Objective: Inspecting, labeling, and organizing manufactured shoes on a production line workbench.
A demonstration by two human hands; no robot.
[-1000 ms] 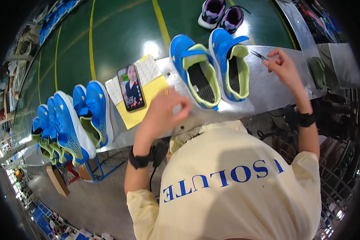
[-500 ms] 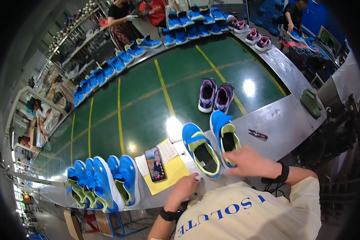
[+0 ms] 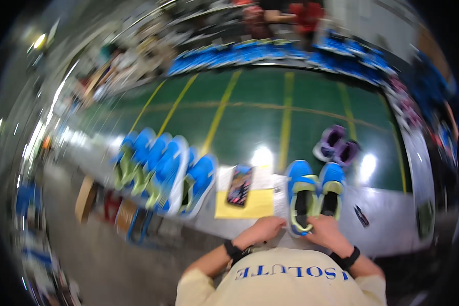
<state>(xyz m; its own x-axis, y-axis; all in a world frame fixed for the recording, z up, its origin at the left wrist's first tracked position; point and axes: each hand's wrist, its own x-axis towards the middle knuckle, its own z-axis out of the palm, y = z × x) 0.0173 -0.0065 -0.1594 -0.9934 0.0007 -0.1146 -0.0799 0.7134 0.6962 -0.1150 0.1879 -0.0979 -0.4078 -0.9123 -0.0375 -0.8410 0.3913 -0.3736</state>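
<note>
I am looking down at a long grey metal workbench (image 3: 392,214) that is curving across the blurred picture, with a glossy green floor with yellow painted lines (image 3: 250,117) stretching beyond it and throwing back bright lamp glare. My left hand (image 3: 264,229) is resting at the near edge of the bench, just beside the heel of a pair of blue fabric trainers with lime-yellow tongues (image 3: 313,196); its fingers are looking curled, but I cannot tell whether they are gripping anything. My right hand (image 3: 327,230) is touching the heel end of the right shoe of that pair, and the blur is hiding whether it is clasping it or only lying against it. The pair is standing toes away from me, right at the bench's near edge, in front of my chest.

Left of it, a dark smartphone with a lit screen (image 3: 239,186) is lying on a yellow paper sheet (image 3: 242,206). Further left, a row of blue and lime trainers (image 3: 166,171) is leaning on edge. A pair of purple trainers (image 3: 336,145) is sitting further out, well apart from my hands. A small dark tool (image 3: 362,215) is lying right of the blue pair. Across the floor, a long line of blue shoes (image 3: 270,51) is filling another bench.
</note>
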